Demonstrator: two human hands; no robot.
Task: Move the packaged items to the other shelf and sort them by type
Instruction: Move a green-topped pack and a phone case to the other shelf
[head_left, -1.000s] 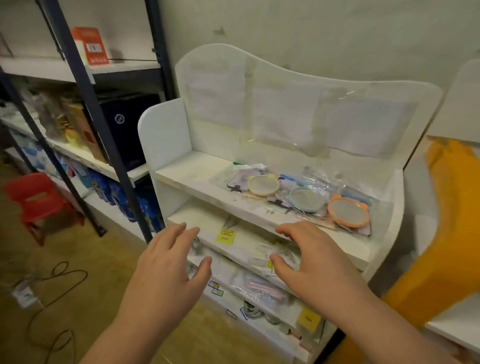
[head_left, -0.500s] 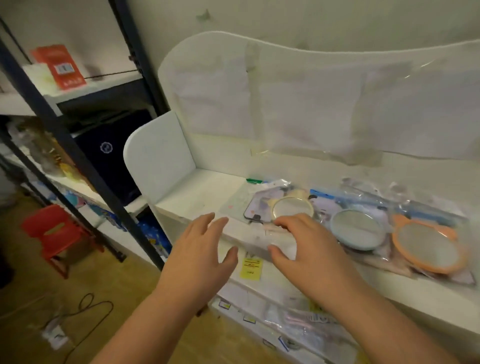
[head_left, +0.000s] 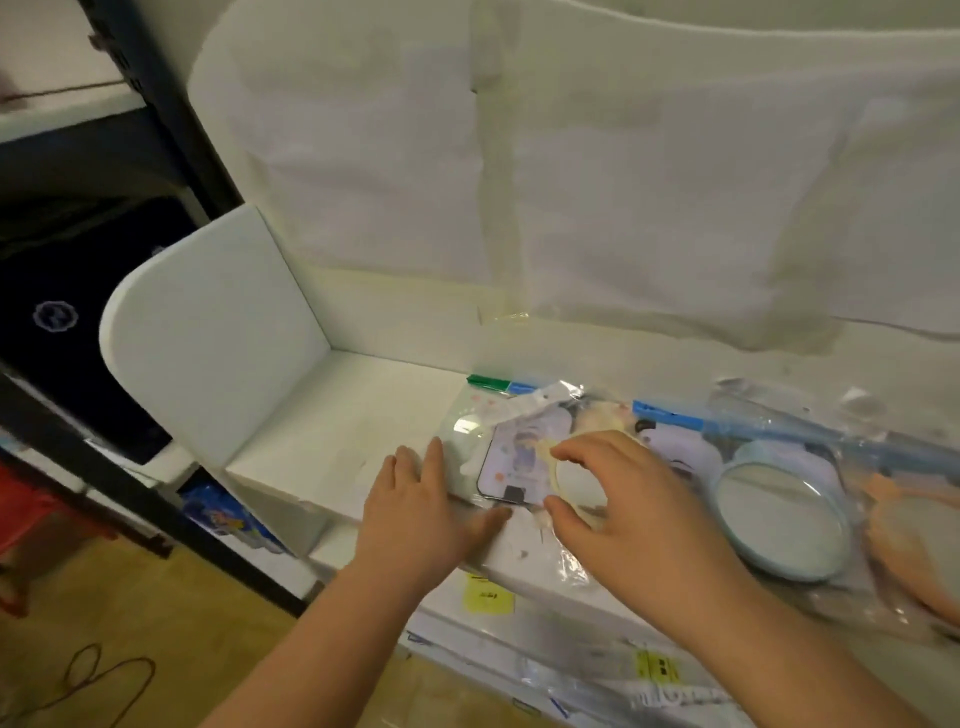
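Three bagged round mirrors lie in a row on the white shelf's top board (head_left: 332, 415). The yellow-rimmed mirror package (head_left: 519, 457) is leftmost, the blue-rimmed one (head_left: 779, 519) sits in the middle, and the orange-rimmed one (head_left: 914, 540) is cut off at the right edge. My right hand (head_left: 623, 504) hovers over the yellow mirror, thumb and fingers curved around its rim; whether it grips is unclear. My left hand (head_left: 421, 514) lies flat with fingers apart at the left edge of that package's plastic bag.
The shelf's left side panel (head_left: 208, 353) stands close to my left hand. Lower boards hold more plastic-wrapped goods (head_left: 597, 670) and a yellow price tag (head_left: 485, 597). A dark metal rack (head_left: 130, 493) with a black box (head_left: 67, 312) stands left.
Both hands rose from the lower boards to the top board and closed in on the yellow mirror package. The view moved nearer to the shelf.
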